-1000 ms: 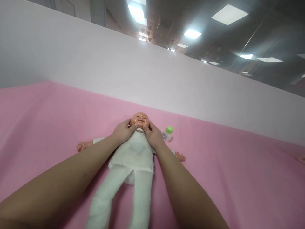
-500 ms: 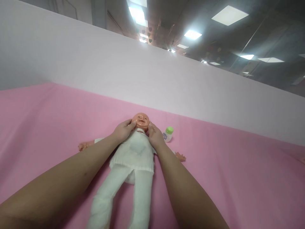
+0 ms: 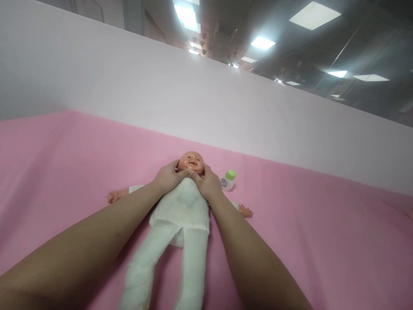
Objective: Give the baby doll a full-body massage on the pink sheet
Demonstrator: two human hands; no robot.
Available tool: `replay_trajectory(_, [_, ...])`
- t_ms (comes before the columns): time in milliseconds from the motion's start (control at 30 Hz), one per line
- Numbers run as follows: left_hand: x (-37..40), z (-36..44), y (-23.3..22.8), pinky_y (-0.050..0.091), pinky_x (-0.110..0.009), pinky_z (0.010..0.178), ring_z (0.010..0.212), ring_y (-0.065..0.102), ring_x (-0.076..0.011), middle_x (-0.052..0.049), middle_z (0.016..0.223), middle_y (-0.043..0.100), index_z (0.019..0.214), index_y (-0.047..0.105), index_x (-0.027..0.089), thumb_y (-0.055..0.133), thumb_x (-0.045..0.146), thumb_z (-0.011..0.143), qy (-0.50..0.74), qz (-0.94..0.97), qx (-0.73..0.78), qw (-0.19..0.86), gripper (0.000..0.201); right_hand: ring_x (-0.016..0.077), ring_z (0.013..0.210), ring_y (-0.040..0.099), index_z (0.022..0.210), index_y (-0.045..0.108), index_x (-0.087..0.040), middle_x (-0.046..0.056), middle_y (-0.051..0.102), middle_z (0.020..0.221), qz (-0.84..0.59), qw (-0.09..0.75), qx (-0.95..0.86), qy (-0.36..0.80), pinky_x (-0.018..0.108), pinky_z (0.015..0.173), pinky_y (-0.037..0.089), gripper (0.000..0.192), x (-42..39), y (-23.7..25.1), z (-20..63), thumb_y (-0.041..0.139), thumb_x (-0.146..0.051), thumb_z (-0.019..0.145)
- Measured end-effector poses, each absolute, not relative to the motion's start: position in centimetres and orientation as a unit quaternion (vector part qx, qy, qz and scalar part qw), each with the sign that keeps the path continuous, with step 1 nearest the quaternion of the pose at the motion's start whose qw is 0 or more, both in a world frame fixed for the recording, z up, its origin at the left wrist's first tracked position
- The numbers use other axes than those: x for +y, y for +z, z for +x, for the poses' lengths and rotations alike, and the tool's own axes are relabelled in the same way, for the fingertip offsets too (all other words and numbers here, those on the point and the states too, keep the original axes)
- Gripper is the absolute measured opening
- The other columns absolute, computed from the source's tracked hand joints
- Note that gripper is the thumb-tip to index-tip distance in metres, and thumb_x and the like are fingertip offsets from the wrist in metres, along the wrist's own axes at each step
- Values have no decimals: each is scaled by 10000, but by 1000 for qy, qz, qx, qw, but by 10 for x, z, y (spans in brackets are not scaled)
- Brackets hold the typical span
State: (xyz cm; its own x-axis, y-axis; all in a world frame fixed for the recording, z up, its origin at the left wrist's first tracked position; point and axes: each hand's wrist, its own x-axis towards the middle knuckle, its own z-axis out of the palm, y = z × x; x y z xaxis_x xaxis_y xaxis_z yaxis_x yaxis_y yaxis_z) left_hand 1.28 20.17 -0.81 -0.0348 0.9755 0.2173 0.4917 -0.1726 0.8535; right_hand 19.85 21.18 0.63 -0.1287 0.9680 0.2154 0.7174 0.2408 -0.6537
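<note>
A baby doll (image 3: 182,211) with a hard plastic head and a white cloth body lies on its back, arms spread out to both sides. My left hand (image 3: 169,175) cups one side of its head and neck, and my right hand (image 3: 208,181) cups the other side. Both thumbs meet at the front of the doll's neck, just below the chin. The other fingers go behind the head and are partly hidden. Just right of my right hand is a small clear bottle (image 3: 227,182) with a green cap.
Pink cloth (image 3: 290,232) covers the surface under the doll. Behind it rises a white partition (image 3: 206,103), and lit ceiling panels (image 3: 263,43) show above that. A blurred skin-coloured shape (image 3: 410,212) sits at the far right edge.
Both thumbs have moved inward from the sides of the doll's head to its neck, where they now meet. The doll and the bottle keep their places on the cloth.
</note>
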Motion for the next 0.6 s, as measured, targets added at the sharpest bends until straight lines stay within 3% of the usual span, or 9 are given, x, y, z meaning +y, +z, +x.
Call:
replay_trajectory(167, [204, 11, -12, 510, -374, 921, 1084, 690, -288, -41, 1187, 755, 1288, 648, 263, 599, 625, 870, 434, 640, 571, 275, 555, 279, 1240, 621, 1491, 470, -231, 104, 668, 1339, -574, 328, -716, 225, 392, 1032, 467, 693, 217, 0, 202, 587, -616, 927])
replay_trajectory(333, [208, 9, -16, 508, -379, 937, 1089, 693, -287, -46, 1219, 746, 1314, 635, 265, 529, 602, 923, 439, 643, 564, 274, 527, 251, 1280, 603, 1455, 526, -253, 78, 641, 1395, -546, 355, -722, 233, 381, 1071, 453, 575, 222, -7, 206, 508, -578, 981])
replay_trajectory(600, [216, 8, -25, 481, -395, 1011, 1168, 661, -280, -62, 1270, 723, 1281, 664, 230, 391, 548, 997, 453, 639, 558, 273, 506, 241, 1360, 540, 1425, 570, -237, 76, 614, 1433, -517, 400, -717, 243, 392, 1157, 383, 562, 228, -17, 208, 380, -584, 1026])
